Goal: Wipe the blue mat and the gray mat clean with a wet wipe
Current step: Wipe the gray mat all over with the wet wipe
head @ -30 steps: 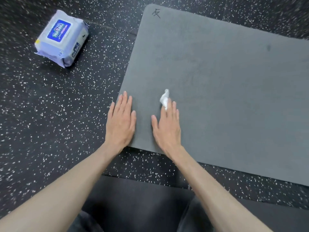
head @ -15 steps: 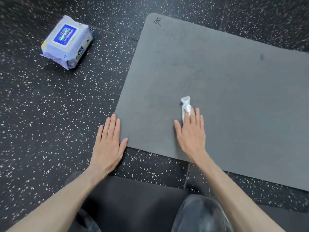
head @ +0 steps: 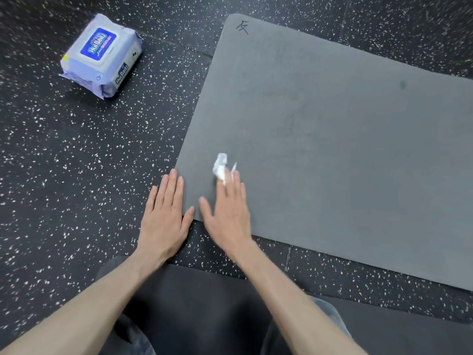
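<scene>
Gray mat [head: 332, 149]: wiping underway, near corner. Right hand [head: 227, 213] flat, pressing wipe [head: 220, 167]; left hand [head: 166, 216] flat, steadying the edge. Blue mat unseen, presumably pending.

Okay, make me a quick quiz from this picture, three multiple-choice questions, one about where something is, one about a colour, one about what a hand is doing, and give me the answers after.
1. Where does the pack of wet wipes lie?
A. On the gray mat
B. On the speckled floor, left of the gray mat
C. In the person's lap

2. What colour is the crumpled wipe?
A. White
B. Blue
C. Yellow

3. What is the right hand doing?
A. Lifting the mat's corner
B. Hanging idle above the floor
C. Pressing the wipe onto the mat with straight fingers

Answers:
1 B: the pack sits on the speckled floor, apart from the gray mat.
2 A: the wad at the fingertips is white.
3 C: the fingers lie straight over the wipe on the mat, while the left hand rests flat at the mat's near corner.
</scene>
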